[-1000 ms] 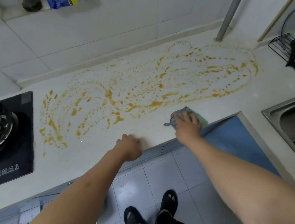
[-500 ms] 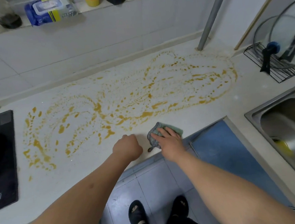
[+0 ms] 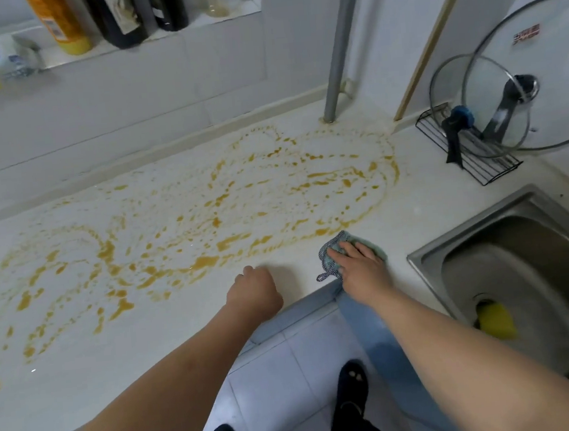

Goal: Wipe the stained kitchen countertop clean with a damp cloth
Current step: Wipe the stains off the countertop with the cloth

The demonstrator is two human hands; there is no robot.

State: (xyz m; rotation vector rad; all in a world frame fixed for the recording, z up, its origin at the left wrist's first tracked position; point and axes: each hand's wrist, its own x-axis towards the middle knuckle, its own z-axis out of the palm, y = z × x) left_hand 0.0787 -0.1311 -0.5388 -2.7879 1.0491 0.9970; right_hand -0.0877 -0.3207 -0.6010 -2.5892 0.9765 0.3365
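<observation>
The white countertop (image 3: 420, 210) carries a wide smear of orange-yellow stains (image 3: 208, 228) from the far left to near the grey pipe. My right hand (image 3: 359, 265) lies flat, pressing a green cloth (image 3: 334, 248) with a dark mesh side onto the counter near its front edge, just below the stains' right part. My left hand (image 3: 255, 295) is a closed fist resting on the counter's front edge, left of the cloth, holding nothing.
A steel sink (image 3: 522, 280) with a yellow object at its drain (image 3: 495, 320) lies to the right. Behind it a black wire rack (image 3: 470, 154) holds glass lids. A grey pipe (image 3: 336, 73) stands at the back. Bottles (image 3: 114, 17) line the wall shelf.
The view has swung right and up: the stove has left the frame and the sink shows more. My right hand with the cloth has slid right along the front edge. The fist stays put.
</observation>
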